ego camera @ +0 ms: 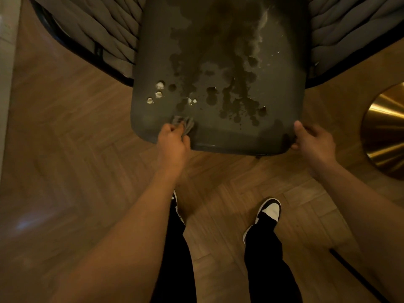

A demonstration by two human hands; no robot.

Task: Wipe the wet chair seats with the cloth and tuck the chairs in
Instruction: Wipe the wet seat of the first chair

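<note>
the dark chair seat (218, 68) fills the upper middle of the view, its surface blotched with wet patches and pale droplets (159, 92) toward its left side. no writing, brand or label can be read anywhere on it.

the left hand (172, 142) sits at the seat's near left edge, its fingers curled round a small bunched grey cloth (185, 124) that lies on the seat just below the wet patches. the right hand (312, 141) is at the seat's near right corner, thumb on top of the seat and fingers curled over the edge, clamped on it.

the woven rope chair back (105, 36) curves away on either side of the seat. a gold round base (384, 132) stands right of the seat. below the seat, black trousers (266, 259) and black and white shoes (270, 209) stand on the wood floor (76, 149).
</note>
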